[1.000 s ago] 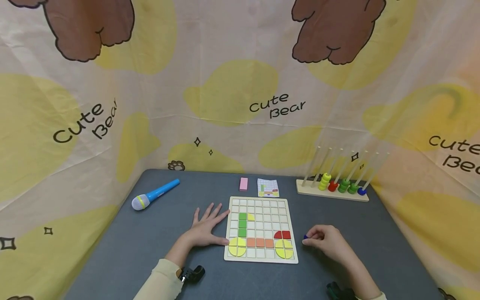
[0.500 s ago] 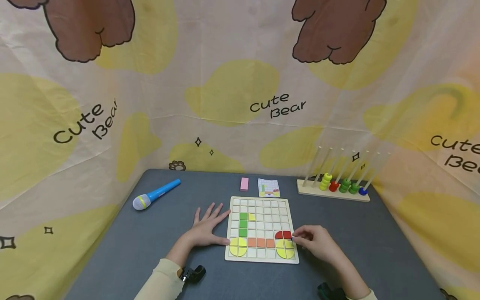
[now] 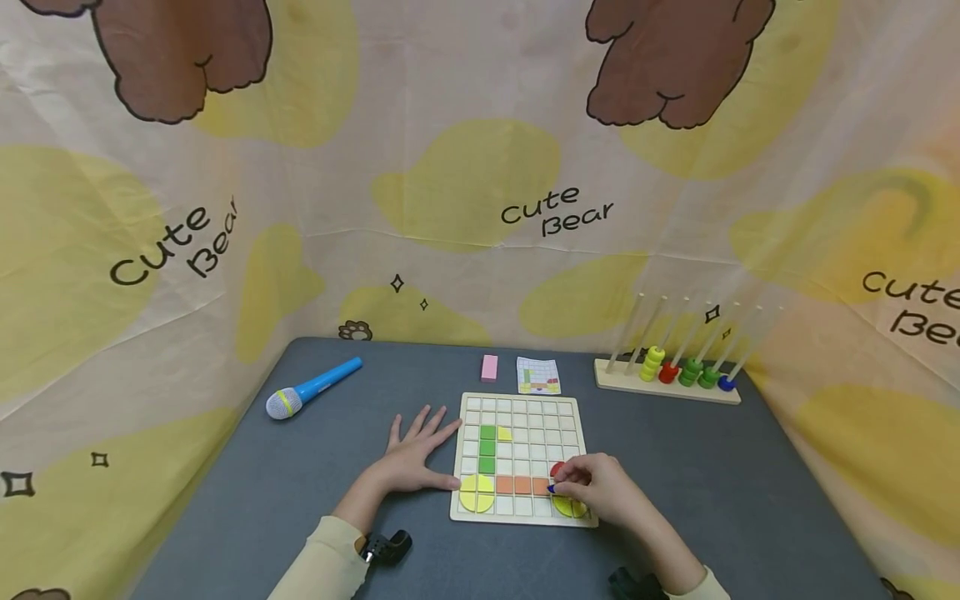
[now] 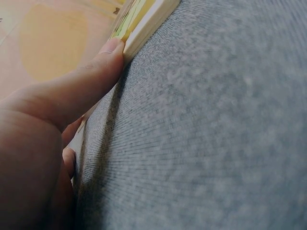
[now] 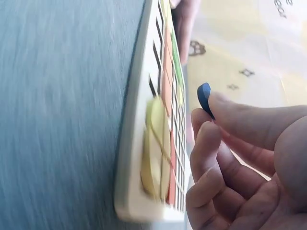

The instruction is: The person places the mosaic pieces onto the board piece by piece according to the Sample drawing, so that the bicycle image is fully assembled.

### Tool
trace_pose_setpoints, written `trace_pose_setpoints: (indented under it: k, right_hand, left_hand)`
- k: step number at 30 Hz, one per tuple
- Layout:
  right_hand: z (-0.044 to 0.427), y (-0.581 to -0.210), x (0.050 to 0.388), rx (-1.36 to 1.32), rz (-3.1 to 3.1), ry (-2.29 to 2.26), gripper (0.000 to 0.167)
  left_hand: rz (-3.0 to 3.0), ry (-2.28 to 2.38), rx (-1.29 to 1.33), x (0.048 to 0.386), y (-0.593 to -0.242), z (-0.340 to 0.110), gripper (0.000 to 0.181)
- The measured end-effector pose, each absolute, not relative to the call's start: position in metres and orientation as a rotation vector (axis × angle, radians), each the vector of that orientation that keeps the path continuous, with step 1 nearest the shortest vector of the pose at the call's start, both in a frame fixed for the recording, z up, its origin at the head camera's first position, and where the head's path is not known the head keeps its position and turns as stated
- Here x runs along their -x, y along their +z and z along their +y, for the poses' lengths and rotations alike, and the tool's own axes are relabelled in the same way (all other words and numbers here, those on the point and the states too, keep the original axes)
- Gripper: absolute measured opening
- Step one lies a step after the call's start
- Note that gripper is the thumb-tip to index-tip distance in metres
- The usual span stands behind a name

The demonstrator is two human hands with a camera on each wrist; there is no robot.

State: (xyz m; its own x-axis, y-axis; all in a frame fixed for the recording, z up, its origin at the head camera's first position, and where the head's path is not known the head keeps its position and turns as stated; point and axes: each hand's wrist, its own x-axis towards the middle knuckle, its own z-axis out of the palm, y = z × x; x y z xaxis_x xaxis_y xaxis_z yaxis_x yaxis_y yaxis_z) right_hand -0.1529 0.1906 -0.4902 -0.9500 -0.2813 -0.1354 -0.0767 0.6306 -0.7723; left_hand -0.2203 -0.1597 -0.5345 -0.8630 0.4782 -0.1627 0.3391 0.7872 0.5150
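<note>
A white grid board point(image 3: 517, 450) lies on the table, holding green, yellow, orange and red tiles. My left hand point(image 3: 412, 462) rests beside its left edge with spread fingers; in the left wrist view the thumb point(image 4: 91, 79) touches the board's side. Over the lower right of the board, my right hand point(image 3: 600, 487) pinches a small dark blue tile point(image 5: 205, 97) between thumb and finger. Beneath that hand are a red tile point(image 3: 557, 470) and a yellow circle of tiles point(image 3: 570, 507), partly covered. Another yellow circle point(image 3: 476, 493) sits at the lower left.
Behind the board lie a pink block point(image 3: 489, 368) and a small pattern card point(image 3: 538, 377). A peg stand point(image 3: 667, 383) with coloured beads is at the back right. On the left lies a blue toy microphone point(image 3: 315, 388). Patterned cloth point(image 3: 450, 208) hangs behind the table.
My right hand has moved left with the blue tile, from beside the board to above its lower right part. The left hand has stayed in place.
</note>
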Motion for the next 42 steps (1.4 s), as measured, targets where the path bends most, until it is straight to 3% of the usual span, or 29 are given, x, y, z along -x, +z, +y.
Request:
trace_pose_setpoints:
  k: [14, 31, 42]
  right_hand:
    - [0.153, -0.503, 0.147, 0.469, 2.677, -1.174, 0.015]
    - [0.141, -0.504, 0.143, 0.492, 2.778, -1.001, 0.015]
    - [0.136, -0.5, 0.146, 0.488, 2.893, -0.836, 0.025]
  left_hand:
    - [2.699, 0.697, -0.622, 0.219, -0.534, -0.159, 0.108]
    - [2.693, 0.717, -0.627, 0.219, -0.534, -0.161, 0.107]
    - [2.698, 0.717, -0.626, 0.219, -0.535, -0.162, 0.108]
